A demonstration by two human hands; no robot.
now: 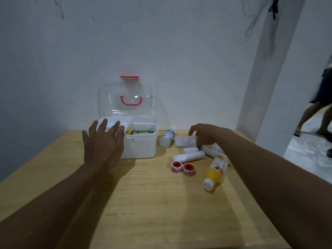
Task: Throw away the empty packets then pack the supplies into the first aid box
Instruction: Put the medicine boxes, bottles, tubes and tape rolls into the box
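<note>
1. Lying on its side just below the right hand (pixel 203 135), the yellow bottle (pixel 216 170) points its white cap toward the person and a bit left; its long way runs from near the wrist down to the table's (pixel 143 203) front.
2. Just left of that hand, a small white bottle (pixel 167 137) lies with its cap pointing away toward the wall.
3. Under the right hand's fingertips lie white rolls (pixel 189 156), long way sideways, beside a flat white packet (pixel 185 141).
4. Two red tape rolls (pixel 182 168) sit below the white rolls.
5. The right hand reaches down, fingers bent and apart, holding nothing.
6. The left hand (pixel 103 142) is flat, fingers spread, in front of the open first aid box (pixel 142 141).
</note>
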